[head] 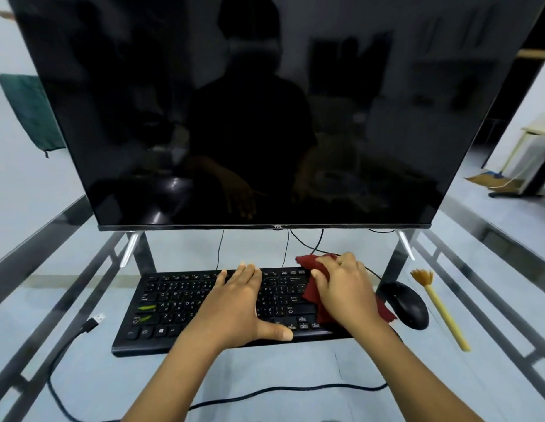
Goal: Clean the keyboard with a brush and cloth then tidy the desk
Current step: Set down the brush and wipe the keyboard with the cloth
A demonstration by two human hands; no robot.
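Wiping step in hand: the right hand (pixel 341 287), fingers curled onto a crumpled dark-red cloth (pixel 315 289), presses it on the black keyboard (pixel 179 303) at its 3 o'clock end, while the left hand (pixel 237 303) lies flat and open, empty, steadying mid-board. The straw-handled, bristle-tipped brush (pixel 441 312) lies idle at 3 o'clock past the smooth rounded mouse (pixel 405 304). Next move probably calls for sweeping the cloth toward 9 o'clock across the ridged keys.
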